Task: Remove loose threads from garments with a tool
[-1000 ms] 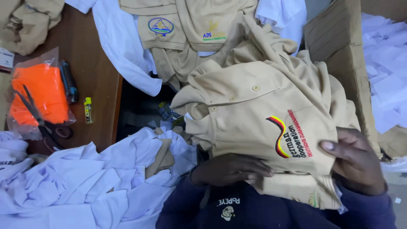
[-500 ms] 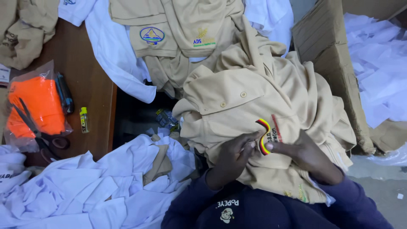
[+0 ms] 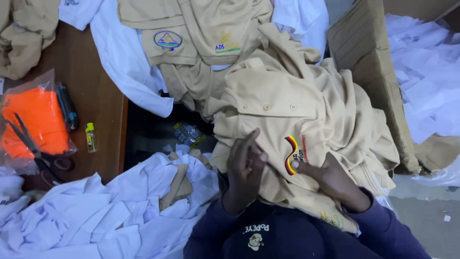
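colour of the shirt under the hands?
Tan/beige polo shirt with a red, yellow and black chest emblem; head view.

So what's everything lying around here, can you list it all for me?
tan polo shirts: several, beige with embroidered logos, piled at centre and top
white shirts: many, white, heaped bottom left, more at top
white fabric pieces: many, white, far right
cardboard box: one, brown, right of the tan pile
orange packet: one, orange in clear plastic, on the wooden table
scissors: one, dark handles, lying on the packet
small yellow item: one, on the table
left hand: on the top polo
right hand: thumb at the striped logo
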